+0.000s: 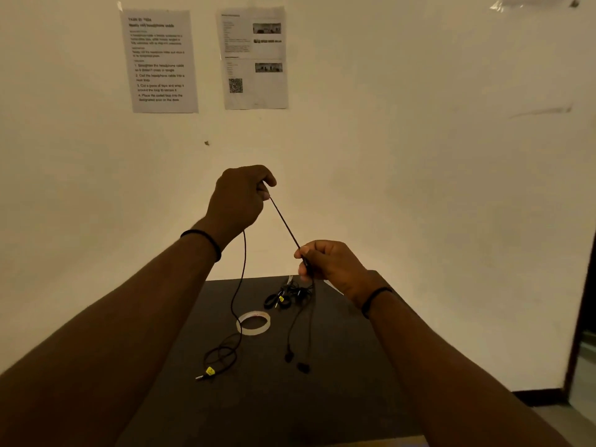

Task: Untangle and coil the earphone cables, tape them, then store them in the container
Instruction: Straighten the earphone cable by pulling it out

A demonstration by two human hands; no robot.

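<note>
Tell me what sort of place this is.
Probably a staged recording room, not a home: two printed instruction sheets taped to a bare cream wall, and a small black table holding only a clear tape roll and black earphone cables.

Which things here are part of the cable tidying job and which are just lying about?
For the job:
- earphone cable, pinched by left hand and right hand
- tape roll
- tangled earphones

Just there:
- two wall sheets

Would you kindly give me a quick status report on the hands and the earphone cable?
Left hand and right hand pinch earphone cable taut between them. Plug end on table. Tape roll untouched. Tangled spare cables behind.
</note>
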